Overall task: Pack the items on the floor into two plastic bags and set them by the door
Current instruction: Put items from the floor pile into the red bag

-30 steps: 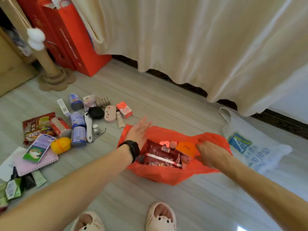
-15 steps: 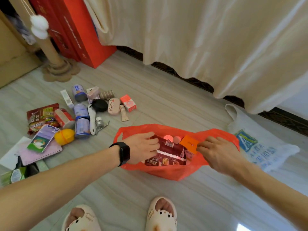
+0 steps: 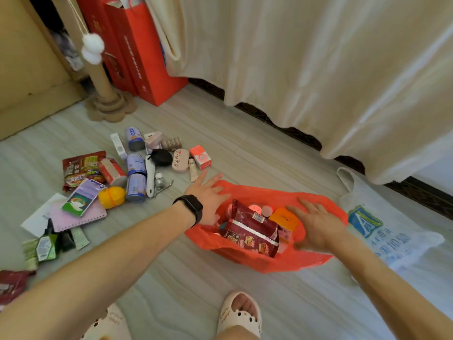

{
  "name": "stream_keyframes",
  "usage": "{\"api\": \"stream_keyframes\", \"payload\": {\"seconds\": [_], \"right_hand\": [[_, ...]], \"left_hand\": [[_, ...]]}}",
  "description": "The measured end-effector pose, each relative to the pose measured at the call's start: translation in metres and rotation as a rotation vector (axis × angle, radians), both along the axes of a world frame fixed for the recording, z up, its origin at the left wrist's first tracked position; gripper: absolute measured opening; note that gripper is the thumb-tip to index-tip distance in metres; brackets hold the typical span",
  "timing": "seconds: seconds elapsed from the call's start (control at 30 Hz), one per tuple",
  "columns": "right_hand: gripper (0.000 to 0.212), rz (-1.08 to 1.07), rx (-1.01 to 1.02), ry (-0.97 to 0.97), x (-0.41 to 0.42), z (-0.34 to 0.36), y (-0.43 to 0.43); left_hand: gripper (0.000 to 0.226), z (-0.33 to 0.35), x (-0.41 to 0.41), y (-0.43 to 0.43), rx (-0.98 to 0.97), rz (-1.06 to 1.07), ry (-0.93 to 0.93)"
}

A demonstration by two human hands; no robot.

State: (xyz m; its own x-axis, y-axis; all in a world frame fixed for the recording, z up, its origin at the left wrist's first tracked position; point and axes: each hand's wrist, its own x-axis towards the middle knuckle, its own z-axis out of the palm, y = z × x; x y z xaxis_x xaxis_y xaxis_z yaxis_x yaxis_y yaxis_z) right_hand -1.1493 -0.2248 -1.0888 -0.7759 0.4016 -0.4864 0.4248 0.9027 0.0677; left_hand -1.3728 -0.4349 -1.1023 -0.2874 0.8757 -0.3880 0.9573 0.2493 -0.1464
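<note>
A red plastic bag (image 3: pixel 257 262) is seen lying open on the floor at the lower centre of the frame, right of the middle. Inside it a dark red snack packet (image 3: pixel 252 229) and an orange box (image 3: pixel 284 218) are packed side by side. The left hand (image 3: pixel 208 195) is held over the bag's left rim, its fingers straight and spread; a black wristband (image 3: pixel 191 207) is worn on that wrist. The right hand (image 3: pixel 316 225) is laid flat on the bag's right side, fingers stretched out. A white plastic bag (image 3: pixel 382 231) with blue print is spread flat on the floor just right of the red one. The unpacked items are scattered at centre left: blue cans (image 3: pixel 135 187), a yellow round container (image 3: pixel 112 197), a noodle packet (image 3: pixel 78 168) and a pink notebook (image 3: pixel 73 218). A cream curtain (image 3: pixel 318 69) is hung across the upper right.
</note>
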Motion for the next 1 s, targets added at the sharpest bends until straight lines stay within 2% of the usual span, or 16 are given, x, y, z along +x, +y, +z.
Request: {"api": "stream_keyframes", "payload": {"seconds": [0.1,0.17,0.3,0.5,0.67,0.87,1.0], "right_hand": [[0.083,0.062,-0.122,0.261,-0.014,0.034,-0.041],[0.071,0.130,-0.168,0.398,-0.025,0.054,-0.077],[0.059,0.284,-0.261,0.544,-0.060,0.079,-0.157],[0.058,0.525,-0.296,0.489,-0.127,0.082,-0.255],[0.059,0.703,-0.219,0.391,-0.179,0.066,-0.311],[0.057,0.806,-0.234,0.206,-0.226,-0.012,-0.356],[0.056,0.809,-0.281,0.036,-0.234,-0.089,-0.372]], "left_hand": [[0.045,0.044,-0.007,-0.031,0.195,0.018,-0.154],[0.047,0.073,-0.022,-0.066,0.291,0.118,-0.135],[0.058,0.119,-0.064,-0.175,0.303,0.473,-0.072],[0.065,0.117,-0.067,-0.363,0.186,0.931,-0.074],[0.064,0.076,-0.038,-0.470,0.145,1.157,-0.092],[0.063,-0.020,-0.005,-0.506,-0.006,1.256,-0.228],[0.064,-0.079,0.008,-0.497,-0.109,1.228,-0.257]]}}
